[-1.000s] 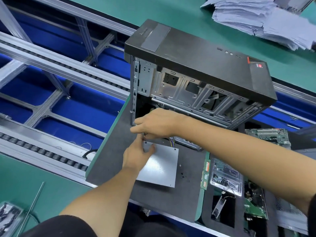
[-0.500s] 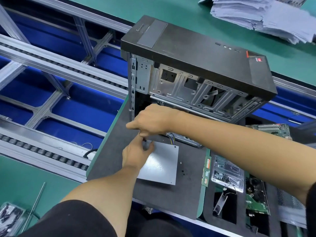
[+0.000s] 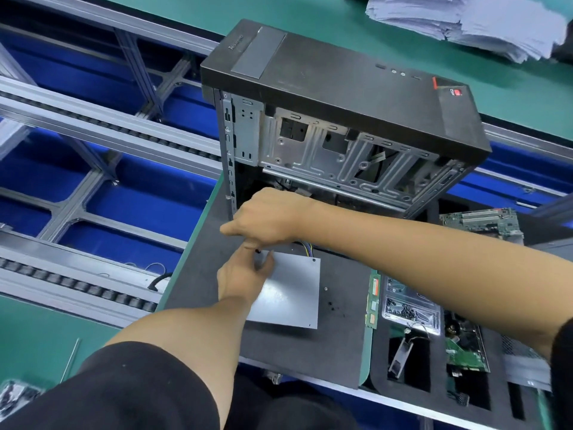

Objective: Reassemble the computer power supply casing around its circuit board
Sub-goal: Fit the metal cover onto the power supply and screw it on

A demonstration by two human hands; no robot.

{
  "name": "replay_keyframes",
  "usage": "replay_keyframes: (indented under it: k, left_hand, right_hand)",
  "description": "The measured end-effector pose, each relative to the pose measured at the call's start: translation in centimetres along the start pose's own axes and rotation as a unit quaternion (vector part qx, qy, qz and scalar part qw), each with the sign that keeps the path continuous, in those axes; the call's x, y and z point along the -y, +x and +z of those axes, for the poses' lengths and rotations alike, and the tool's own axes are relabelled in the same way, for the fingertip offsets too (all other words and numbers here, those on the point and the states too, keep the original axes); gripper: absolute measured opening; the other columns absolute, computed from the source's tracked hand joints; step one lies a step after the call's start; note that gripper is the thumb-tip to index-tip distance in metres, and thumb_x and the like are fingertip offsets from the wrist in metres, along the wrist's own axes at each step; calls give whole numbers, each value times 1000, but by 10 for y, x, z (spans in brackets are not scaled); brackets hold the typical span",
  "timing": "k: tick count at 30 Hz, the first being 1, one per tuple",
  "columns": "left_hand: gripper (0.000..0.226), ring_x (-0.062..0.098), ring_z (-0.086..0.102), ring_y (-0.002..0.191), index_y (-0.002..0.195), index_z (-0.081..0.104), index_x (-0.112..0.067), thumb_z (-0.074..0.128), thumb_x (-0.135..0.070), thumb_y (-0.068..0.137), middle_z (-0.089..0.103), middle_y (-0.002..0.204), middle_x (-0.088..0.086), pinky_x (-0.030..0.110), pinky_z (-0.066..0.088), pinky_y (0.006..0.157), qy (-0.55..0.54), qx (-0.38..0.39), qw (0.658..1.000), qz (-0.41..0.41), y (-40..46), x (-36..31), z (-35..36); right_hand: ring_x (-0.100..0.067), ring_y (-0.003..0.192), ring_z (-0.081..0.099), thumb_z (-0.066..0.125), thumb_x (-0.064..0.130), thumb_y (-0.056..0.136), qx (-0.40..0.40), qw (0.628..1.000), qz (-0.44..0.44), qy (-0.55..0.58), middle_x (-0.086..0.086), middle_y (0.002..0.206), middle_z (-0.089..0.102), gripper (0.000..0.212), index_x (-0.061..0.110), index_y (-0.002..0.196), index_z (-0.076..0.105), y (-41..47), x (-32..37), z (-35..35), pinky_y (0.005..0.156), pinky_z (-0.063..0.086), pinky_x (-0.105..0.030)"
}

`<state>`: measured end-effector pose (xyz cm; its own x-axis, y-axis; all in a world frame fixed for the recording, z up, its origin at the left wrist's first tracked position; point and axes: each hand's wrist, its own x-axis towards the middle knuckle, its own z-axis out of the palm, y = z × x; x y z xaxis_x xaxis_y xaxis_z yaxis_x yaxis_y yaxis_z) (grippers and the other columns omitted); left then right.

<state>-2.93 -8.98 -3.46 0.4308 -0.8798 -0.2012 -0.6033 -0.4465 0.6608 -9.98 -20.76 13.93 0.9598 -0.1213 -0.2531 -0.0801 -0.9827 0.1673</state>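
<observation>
The grey metal power supply casing (image 3: 290,293) lies flat on the dark mat (image 3: 201,274), with coloured wires (image 3: 305,246) coming out of its far edge. My left hand (image 3: 240,279) rests on the casing's far left corner and pinches a small dark screw (image 3: 257,250) between thumb and forefinger. My right hand (image 3: 268,217) hovers right above it, knuckles up. Its thumb points down at the screw, and its other fingertips are hidden under the hand.
A black computer tower (image 3: 341,88) with its side open stands just behind the hands. A foam tray (image 3: 376,373) at the right holds circuit boards (image 3: 465,355) and a clear box of screws (image 3: 409,311). Loose screws (image 3: 332,305) lie on the mat. Conveyor rails (image 3: 93,125) run at the left.
Both hands stay at the casing's far left corner. My right hand has shifted slightly left and up. The casing has not moved.
</observation>
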Motion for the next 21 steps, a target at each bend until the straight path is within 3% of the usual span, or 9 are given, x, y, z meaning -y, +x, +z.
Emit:
replay_keyframes:
  k: [3, 7, 11, 16, 19, 21]
  left_hand:
    - [22, -1, 51, 59, 82, 42, -52, 44, -74, 84, 59, 73, -23, 19, 28, 54, -4, -8, 1000, 12, -1, -1, 0]
    - [21, 0, 53, 61, 85, 43, -52, 46, -72, 85, 58, 69, -18, 23, 34, 55, -11, -13, 1000, 14, 0, 1, 1]
    - [28, -3, 53, 65, 85, 43, -45, 45, -73, 83, 58, 71, -18, 22, 33, 56, 4, -6, 1000, 3, 2, 3, 3]
    - [43, 2, 47, 54, 73, 45, -35, 40, -76, 83, 57, 65, -14, 20, 27, 47, 31, -15, 999, -14, 3, 4, 7]
    - [40, 2, 45, 52, 75, 46, -37, 41, -76, 83, 54, 81, -40, 19, 26, 46, 30, -31, 999, -10, 4, 3, 8]
    - [32, -1, 47, 57, 84, 44, -46, 42, -78, 82, 49, 90, -46, 19, 28, 49, 19, -30, 999, -2, 4, 5, 7]
  right_hand:
    - [-13, 53, 35, 54, 34, 90, 8, 996, 46, 69, 6, 76, 40, 23, 27, 98, 35, 2, -1, 1, 46, 20, -31]
    - [-5, 60, 35, 53, 7, 76, 30, 983, -16, 178, 8, 91, 36, 33, 26, 95, 34, -1, -4, -4, 49, 22, -32]
    - [-5, 54, 25, 49, 8, 83, -20, 993, -50, 104, 5, 86, 36, 25, 20, 104, 44, -4, -6, -6, 48, 13, -31]
    - [-17, 49, 29, 39, 25, 97, -9, 999, 28, 32, 1, 84, 42, 31, 22, 127, 43, 0, 11, -3, 45, 18, -32]
    - [-21, 67, 37, 53, 17, 82, 15, 996, 22, 86, 1, 98, 28, 48, 22, 129, 42, 3, 9, -9, 45, 23, -32]
    - [-19, 67, 32, 53, 6, 77, 27, 995, -24, 94, 3, 98, 25, 46, 23, 118, 42, 1, 4, -13, 46, 22, -33]
